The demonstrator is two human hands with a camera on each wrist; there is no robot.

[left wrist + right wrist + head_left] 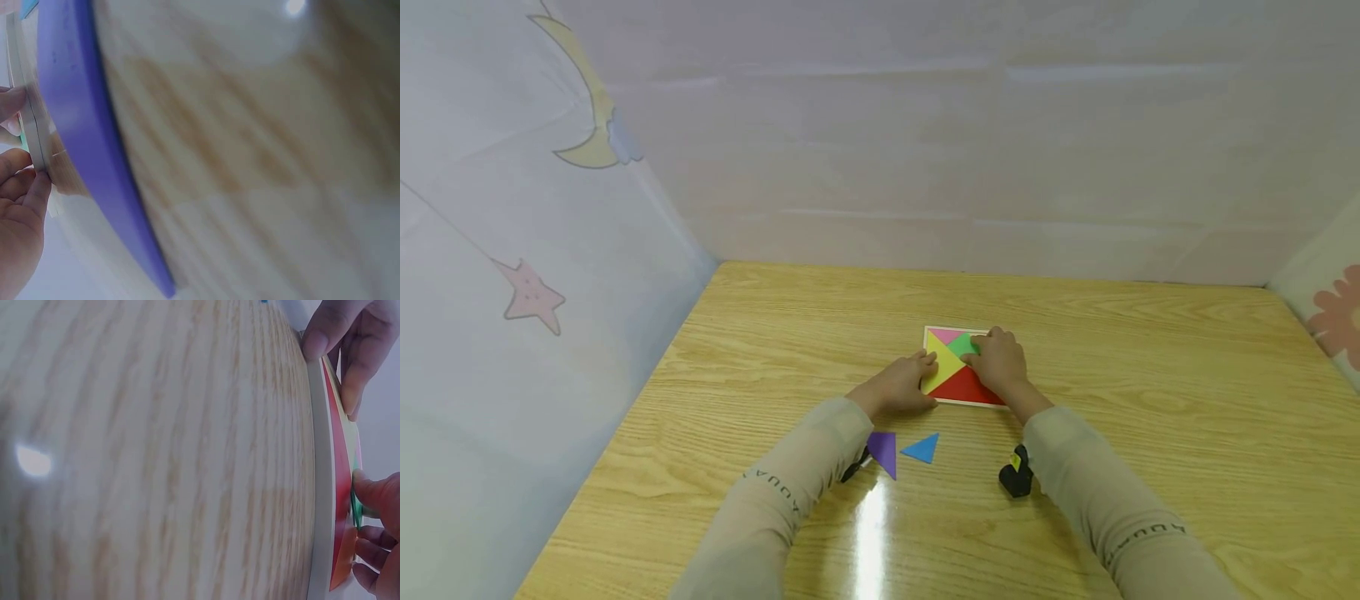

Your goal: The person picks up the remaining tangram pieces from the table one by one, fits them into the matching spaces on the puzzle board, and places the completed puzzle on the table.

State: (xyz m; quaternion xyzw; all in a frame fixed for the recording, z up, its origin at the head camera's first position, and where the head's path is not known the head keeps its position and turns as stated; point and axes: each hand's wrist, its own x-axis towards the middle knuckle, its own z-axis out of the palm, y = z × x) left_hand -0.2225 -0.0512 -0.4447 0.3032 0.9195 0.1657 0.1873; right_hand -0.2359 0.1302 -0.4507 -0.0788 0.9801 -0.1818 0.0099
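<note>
A tangram tray (967, 404) with a pale wooden rim lies on the table and holds a yellow triangle (942, 364), a red triangle (967, 388) and a pink piece (945, 335). My left hand (904, 385) grips the tray's near left corner, thumb at the near edge and fingers over the left side. With thumb and forefinger, my right hand (1002, 362) pinches a green piece (964, 344), which looks tilted in the right wrist view. An orange piece (341, 575) shows below that hand there, mostly hidden from the head view.
Nearer the body, a purple triangle (883, 452) and a blue triangle (921, 448) lie on the wooden table (775, 333). The purple one is partly behind the left sleeve. A dark wrist device (1017, 473) sits by the right cuff. Printed sheets stand behind and beside the table.
</note>
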